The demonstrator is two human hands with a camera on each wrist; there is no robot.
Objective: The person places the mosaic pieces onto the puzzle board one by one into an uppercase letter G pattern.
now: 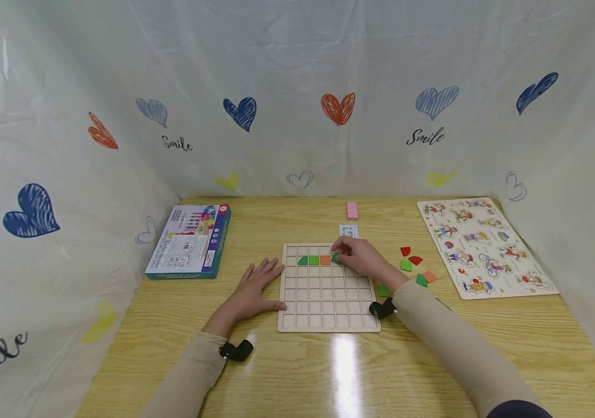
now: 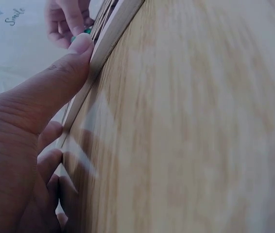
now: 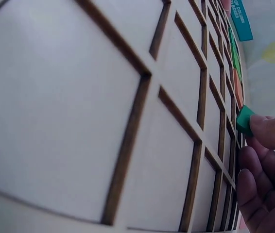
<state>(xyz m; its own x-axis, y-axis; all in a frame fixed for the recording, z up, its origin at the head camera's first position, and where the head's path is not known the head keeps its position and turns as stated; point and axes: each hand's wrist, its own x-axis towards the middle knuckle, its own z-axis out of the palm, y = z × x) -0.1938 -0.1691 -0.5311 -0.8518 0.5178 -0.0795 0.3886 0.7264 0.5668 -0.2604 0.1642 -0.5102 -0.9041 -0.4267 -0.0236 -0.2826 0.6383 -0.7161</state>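
Observation:
A wooden grid board (image 1: 307,321) lies flat on the table. In its second row from the far edge sit a dark green quarter-round tile (image 1: 303,261), a light green square tile (image 1: 314,260) and an orange square tile (image 1: 325,260). My right hand (image 1: 359,255) pinches a dark green tile (image 3: 245,120) between thumb and fingers, right at the cell beside the orange one. My left hand (image 1: 252,288) lies with fingers spread at the board's left edge; its thumb (image 2: 81,44) touches the board's rim.
Loose red, green and orange tiles (image 1: 406,265) lie right of the board. Beyond it are a small printed card (image 1: 349,231) and a pink block (image 1: 352,211). A box (image 1: 188,242) stands at the left, and a picture puzzle board (image 1: 485,249) at the right.

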